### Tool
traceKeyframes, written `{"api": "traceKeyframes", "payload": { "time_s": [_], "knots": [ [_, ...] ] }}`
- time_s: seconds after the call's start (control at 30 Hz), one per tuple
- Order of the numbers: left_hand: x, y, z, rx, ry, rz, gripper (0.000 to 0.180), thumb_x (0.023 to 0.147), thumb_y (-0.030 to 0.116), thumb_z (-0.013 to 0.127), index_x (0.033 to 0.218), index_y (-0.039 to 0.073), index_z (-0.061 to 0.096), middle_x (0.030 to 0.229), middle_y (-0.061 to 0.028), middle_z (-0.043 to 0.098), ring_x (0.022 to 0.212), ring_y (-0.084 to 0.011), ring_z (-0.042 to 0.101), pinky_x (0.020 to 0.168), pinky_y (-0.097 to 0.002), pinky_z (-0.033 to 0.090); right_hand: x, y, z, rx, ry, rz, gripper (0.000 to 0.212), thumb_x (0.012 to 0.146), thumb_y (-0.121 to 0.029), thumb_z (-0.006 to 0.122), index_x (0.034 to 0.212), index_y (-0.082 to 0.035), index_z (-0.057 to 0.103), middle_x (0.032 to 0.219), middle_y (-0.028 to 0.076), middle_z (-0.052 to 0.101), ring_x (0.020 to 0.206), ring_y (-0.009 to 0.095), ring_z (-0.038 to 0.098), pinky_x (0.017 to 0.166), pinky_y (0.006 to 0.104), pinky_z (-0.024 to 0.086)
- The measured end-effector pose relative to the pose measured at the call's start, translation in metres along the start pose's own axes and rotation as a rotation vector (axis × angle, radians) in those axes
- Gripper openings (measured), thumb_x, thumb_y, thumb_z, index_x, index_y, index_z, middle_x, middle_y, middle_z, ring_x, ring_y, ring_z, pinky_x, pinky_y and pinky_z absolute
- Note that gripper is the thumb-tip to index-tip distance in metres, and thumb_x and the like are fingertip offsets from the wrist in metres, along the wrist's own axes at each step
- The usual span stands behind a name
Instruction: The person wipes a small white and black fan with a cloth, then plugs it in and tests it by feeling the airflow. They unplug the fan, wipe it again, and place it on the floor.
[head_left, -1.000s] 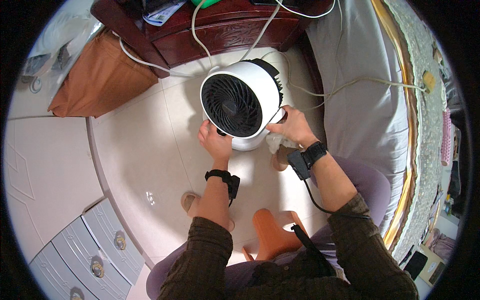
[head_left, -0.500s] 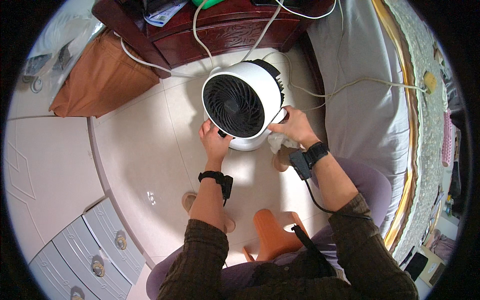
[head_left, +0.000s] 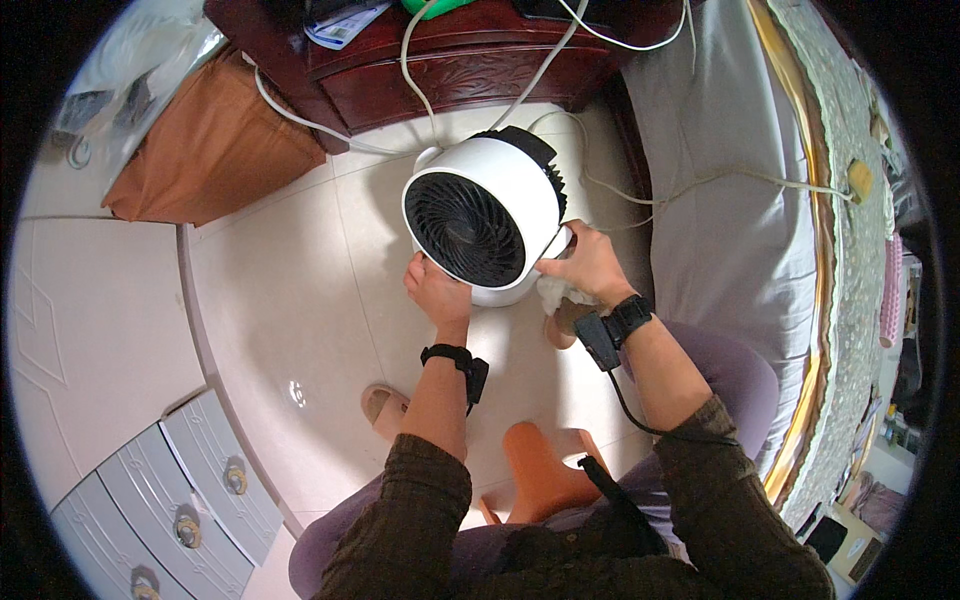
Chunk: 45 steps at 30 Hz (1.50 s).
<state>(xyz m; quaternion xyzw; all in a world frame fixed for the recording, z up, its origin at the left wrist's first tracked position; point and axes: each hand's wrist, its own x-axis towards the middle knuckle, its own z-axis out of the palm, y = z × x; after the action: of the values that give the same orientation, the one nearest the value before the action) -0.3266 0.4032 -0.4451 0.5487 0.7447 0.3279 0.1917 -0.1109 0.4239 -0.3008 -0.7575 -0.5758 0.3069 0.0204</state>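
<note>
Underfoot: pale tile floor [head_left: 300, 300], bed [head_left: 740, 230] right, dark cabinet [head_left: 470, 60] ahead.

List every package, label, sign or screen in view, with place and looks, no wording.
Printed packet: on the dark wooden cabinet, top centre; flat, white and blue.
Clear plastic bag: upper left, above the brown bag; crumpled, see-through.
No screens or signs show.
</note>
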Motion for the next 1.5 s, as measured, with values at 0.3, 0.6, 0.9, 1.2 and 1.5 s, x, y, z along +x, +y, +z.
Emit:
{"api": "traceKeyframes", "payload": {
  "time_s": [0.3, 0.6, 0.9, 1.2, 1.5],
  "knots": [
    [0.005, -0.041, -0.011, -0.254, 0.035, -0.038, 0.048, 0.087, 0.030, 0.071, 0.123, 0.002, 0.056, 0.139, -0.0218, 0.050, 0.132, -0.0404, 0.044, 0.112, -0.0508, 0.033, 0.008, 0.007, -0.008, 0.152, 0.018, 0.019, 0.076, 0.066, -0.036, 0.088, 0.122, 0.008, 0.063, 0.104, 0.022, 0.073, 0.095, 0.029, 0.072, 0.087, 0.0363, 0.056],
    [0.083, 0.038, -0.063, -0.658, 0.201, 0.062, 0.050, 0.105, 0.029, 0.044, 0.143, -0.003, 0.047, 0.154, -0.0246, 0.039, 0.143, -0.0399, 0.037, 0.118, -0.0456, 0.030, 0.005, 0.016, -0.009, 0.267, 0.001, 0.071, 0.075, 0.067, -0.038, 0.089, 0.120, 0.009, 0.064, 0.106, 0.024, 0.073, 0.100, 0.032, 0.072, 0.091, 0.0382, 0.054],
    [0.078, 0.098, -0.070, -0.342, 0.068, 0.373, 0.069, 0.100, 0.049, 0.050, 0.150, 0.003, 0.042, 0.162, -0.0222, 0.026, 0.150, -0.0418, 0.025, 0.121, -0.0615, 0.015, 0.004, 0.007, -0.008, 0.268, 0.005, 0.070, 0.068, 0.068, -0.029, 0.093, 0.117, 0.009, 0.064, 0.102, 0.019, 0.072, 0.092, 0.022, 0.070, 0.084, 0.0339, 0.055],
    [0.073, 0.086, -0.064, -0.350, 0.065, 0.334, 0.063, 0.102, 0.045, 0.047, 0.151, 0.006, 0.043, 0.163, -0.0203, 0.026, 0.150, -0.0408, 0.024, 0.121, -0.0610, 0.015, 0.005, 0.005, -0.002, 0.172, 0.009, 0.056, 0.072, 0.069, -0.030, 0.092, 0.121, 0.008, 0.061, 0.103, 0.019, 0.073, 0.092, 0.022, 0.072, 0.085, 0.0343, 0.056],
    [0.073, 0.079, -0.061, -0.350, 0.077, 0.308, 0.059, 0.104, 0.043, 0.043, 0.149, 0.005, 0.046, 0.162, -0.0201, 0.028, 0.150, -0.0406, 0.025, 0.121, -0.0600, 0.016, 0.000, -0.003, -0.003, 0.163, 0.014, 0.054, 0.068, 0.071, -0.029, 0.091, 0.120, 0.008, 0.062, 0.104, 0.021, 0.073, 0.092, 0.024, 0.073, 0.085, 0.0350, 0.057]
  ]
}}
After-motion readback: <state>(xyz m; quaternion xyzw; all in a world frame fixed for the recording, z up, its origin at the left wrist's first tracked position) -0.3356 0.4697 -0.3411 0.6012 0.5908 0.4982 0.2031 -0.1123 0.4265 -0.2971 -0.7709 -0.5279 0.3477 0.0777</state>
